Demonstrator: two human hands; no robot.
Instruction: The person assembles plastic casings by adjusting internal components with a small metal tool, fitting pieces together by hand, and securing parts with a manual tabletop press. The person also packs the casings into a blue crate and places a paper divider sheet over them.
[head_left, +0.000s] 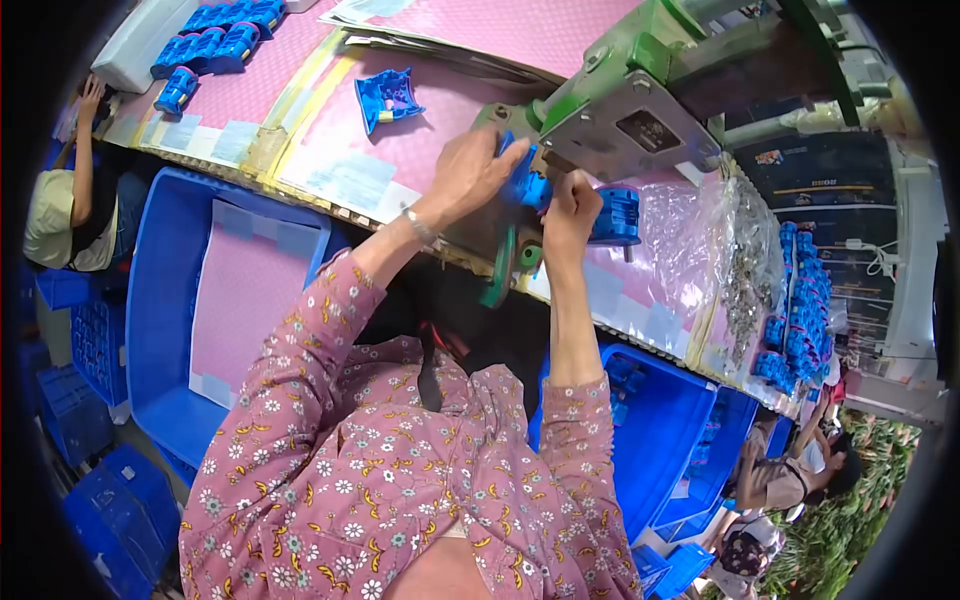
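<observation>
My left hand is closed around the edge of a blue plastic part, which sits under the head of a green bench press. Close beside it, my right hand is closed in a pinch, with the fingertips by the same part. Whatever the right fingers hold is hidden. To the right of that hand lies another blue plastic part on the bench. An open blue shell piece rests on the pink mat to the left of the press.
Blue parts stand in rows at the upper left. Clear plastic bags with small metal pieces lie at the right, near a pile of blue parts. Large blue bins flank my lap. Other people sit at both sides.
</observation>
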